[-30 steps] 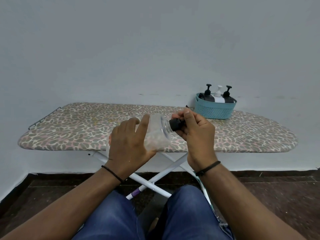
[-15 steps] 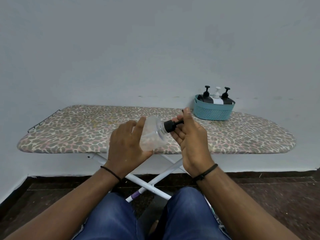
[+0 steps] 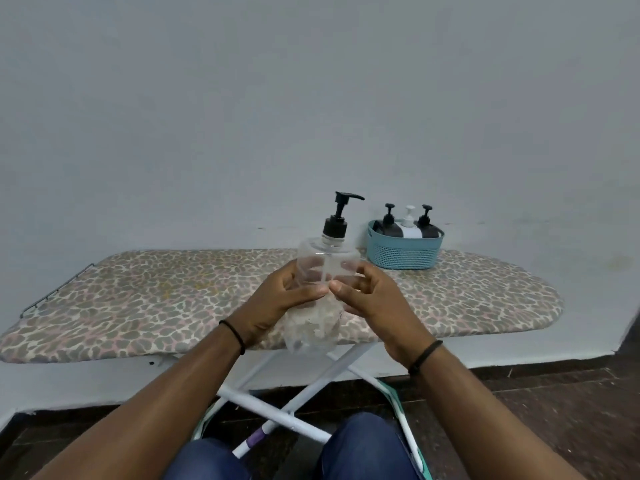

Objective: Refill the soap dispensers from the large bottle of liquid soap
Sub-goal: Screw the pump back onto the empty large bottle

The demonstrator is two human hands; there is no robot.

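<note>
Gripping the dispenser (image 3: 320,292) upright between both hands, left hand (image 3: 277,299) and right hand (image 3: 372,301) curled round it, the person has swung it up from sideways, pump (image 3: 337,216) still on, basket (image 3: 403,251) beyond the right hand.

upright clear dispenser (image 3: 323,268), both hands (image 3: 367,299) gripping

Your arms are bare to the frame's edge, with no sleeves showing. Your left hand (image 3: 277,299) has a thin black band (image 3: 233,336) at the wrist, and your right hand (image 3: 375,306) has a matching one (image 3: 425,356) (both plain cords, no visible clasp). Your knees are in blue jeans (image 3: 363,448).
</note>
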